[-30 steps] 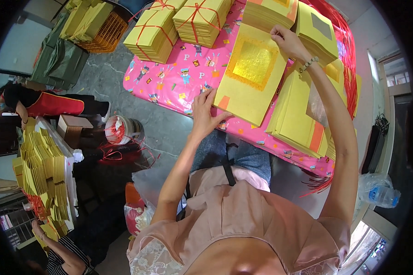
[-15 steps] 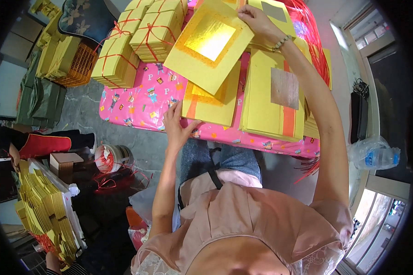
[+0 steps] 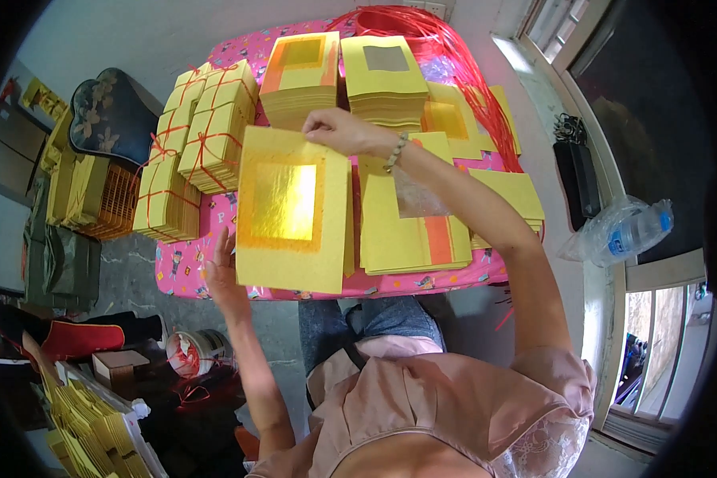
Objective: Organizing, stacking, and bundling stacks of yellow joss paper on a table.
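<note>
Nearest the person, the left hand (image 3: 221, 267) sits at the lower left edge of a stack of yellow sheets (image 3: 295, 211), fingers spread and steadying it from the side and below. The top sheet carries a gold foil square, and the stack is lifted at a tilt over the front of the surface (image 3: 185, 267), which is covered by a pink patterned cloth. The right hand (image 3: 344, 130) grips the stack's upper right corner, fingers pinching the edge; a beaded bracelet is on that wrist. Just right of the held stack lies a flat pile of yellow paper with an orange stripe (image 3: 413, 231). To the left stand bundles of yellow paper tied with red string (image 3: 201, 147). Farther back are two tall piles, one gold-faced (image 3: 301, 73) and one silver-faced (image 3: 384, 76). Loose red string (image 3: 446, 48) lies heaped at the far right corner. A plastic bottle (image 3: 633, 231) rests on the window sill.
</note>
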Motion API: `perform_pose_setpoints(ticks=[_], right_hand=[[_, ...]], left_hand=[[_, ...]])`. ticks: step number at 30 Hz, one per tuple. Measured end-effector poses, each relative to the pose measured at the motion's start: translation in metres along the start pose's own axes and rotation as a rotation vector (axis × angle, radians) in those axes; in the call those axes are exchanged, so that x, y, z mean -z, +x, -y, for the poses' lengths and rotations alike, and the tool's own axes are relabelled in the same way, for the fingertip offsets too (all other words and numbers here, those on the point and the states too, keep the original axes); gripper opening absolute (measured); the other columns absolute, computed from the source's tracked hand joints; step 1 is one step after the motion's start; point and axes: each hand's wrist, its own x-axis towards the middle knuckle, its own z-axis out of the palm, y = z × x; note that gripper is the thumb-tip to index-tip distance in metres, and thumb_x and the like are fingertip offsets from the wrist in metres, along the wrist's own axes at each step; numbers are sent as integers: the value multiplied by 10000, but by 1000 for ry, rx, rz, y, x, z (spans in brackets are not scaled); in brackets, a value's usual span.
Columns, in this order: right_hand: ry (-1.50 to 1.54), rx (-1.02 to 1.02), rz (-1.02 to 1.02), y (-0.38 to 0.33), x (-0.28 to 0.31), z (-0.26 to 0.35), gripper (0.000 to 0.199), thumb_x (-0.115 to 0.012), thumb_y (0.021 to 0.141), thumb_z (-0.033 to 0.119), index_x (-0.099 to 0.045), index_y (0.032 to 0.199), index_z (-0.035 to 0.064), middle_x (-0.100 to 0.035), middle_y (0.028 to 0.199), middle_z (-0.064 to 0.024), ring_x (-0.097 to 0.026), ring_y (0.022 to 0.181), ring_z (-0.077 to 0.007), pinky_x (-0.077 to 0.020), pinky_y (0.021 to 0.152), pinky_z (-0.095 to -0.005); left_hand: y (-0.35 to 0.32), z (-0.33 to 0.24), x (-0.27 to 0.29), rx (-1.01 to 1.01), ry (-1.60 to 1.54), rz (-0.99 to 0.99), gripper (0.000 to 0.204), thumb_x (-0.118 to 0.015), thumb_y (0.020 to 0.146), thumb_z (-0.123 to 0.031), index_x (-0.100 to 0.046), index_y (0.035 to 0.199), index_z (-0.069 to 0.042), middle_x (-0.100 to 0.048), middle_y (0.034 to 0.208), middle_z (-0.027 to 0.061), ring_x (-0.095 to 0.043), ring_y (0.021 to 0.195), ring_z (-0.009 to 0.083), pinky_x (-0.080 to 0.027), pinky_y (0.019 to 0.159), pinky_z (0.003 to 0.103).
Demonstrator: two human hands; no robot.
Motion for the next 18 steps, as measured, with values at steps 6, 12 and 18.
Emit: perform_pose_setpoints(ticks=[6, 12, 18], right_hand=[[-11, 188, -51, -10, -10, 32, 243, -625, 936, 230, -656, 1039, 12, -690, 980, -125, -651, 928, -219, -519, 812, -347], [226, 19, -112, -44, 12, 63, 395, -667, 962, 258, -532, 1205, -22, -659, 962, -88, -629, 877, -120, -525, 752, -280], [523, -88, -232, -123, 6, 58, 492, -669, 969, 255, -429, 1289, -31, -652, 1044, -91, -638, 911, -109, -542, 759, -273]], left_hand=[[10, -46, -23, 168, 133, 155, 632, -527, 1021, -420, -419, 1481, 0, -564, 1376, 97, -534, 1243, 177, -412, 1037, 352], [9, -68, -52, 208, 253, 122, 308, -609, 1000, -156, -599, 1268, -4, -693, 1148, 54, -638, 1016, 114, -488, 884, 285], [34, -67, -90, 170, 139, 117, 317, -600, 1004, -147, -588, 1287, -4, -680, 1186, 54, -643, 1007, 121, -499, 856, 279]])
